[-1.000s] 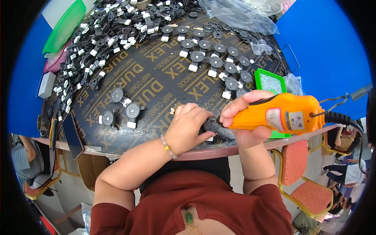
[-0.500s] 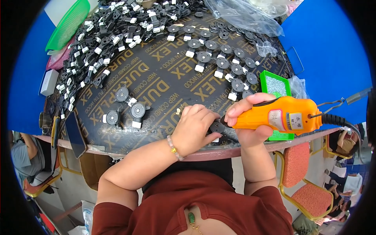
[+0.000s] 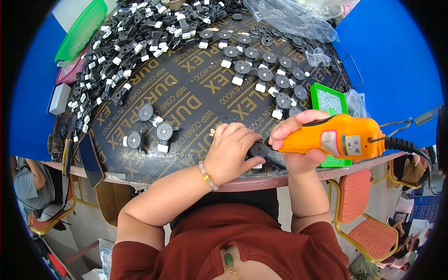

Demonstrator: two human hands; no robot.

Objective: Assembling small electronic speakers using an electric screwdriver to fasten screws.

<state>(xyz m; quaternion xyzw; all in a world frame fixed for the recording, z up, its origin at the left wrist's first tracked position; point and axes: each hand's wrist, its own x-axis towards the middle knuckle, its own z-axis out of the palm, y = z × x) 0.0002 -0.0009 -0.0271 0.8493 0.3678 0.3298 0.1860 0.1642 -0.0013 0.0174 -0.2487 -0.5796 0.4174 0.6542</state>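
Note:
My left hand [image 3: 228, 156] holds a black disc-shaped part [image 3: 259, 150] against the table near its front edge, fingers curled at the disc's left side. A bit of white shows below the disc beside the thumb. In my right hand [image 3: 298, 163] is an orange electric screwdriver [image 3: 347, 138], lying almost level with its dark tip pointing left. That tip is at the disc's upper right edge; whether it touches cannot be made out. Just right of the hands, a green tray [image 3: 322, 87] holds small silvery pieces like screws, partly hidden behind the screwdriver.
Several disc assemblies with white tabs [image 3: 264, 74] stand in rows beyond my hands; a few more [image 3: 164, 131] lie left. A heap of black-and-white parts [image 3: 135, 42] fills the far left. Clear plastic bags [image 3: 294, 23] lie at the back. A cable [image 3: 406, 145] trails right from the screwdriver.
The screwdriver has shifted very slightly right, and its tip sits a little farther off the disc's middle, so more of the disc shows. My left hand has barely moved.

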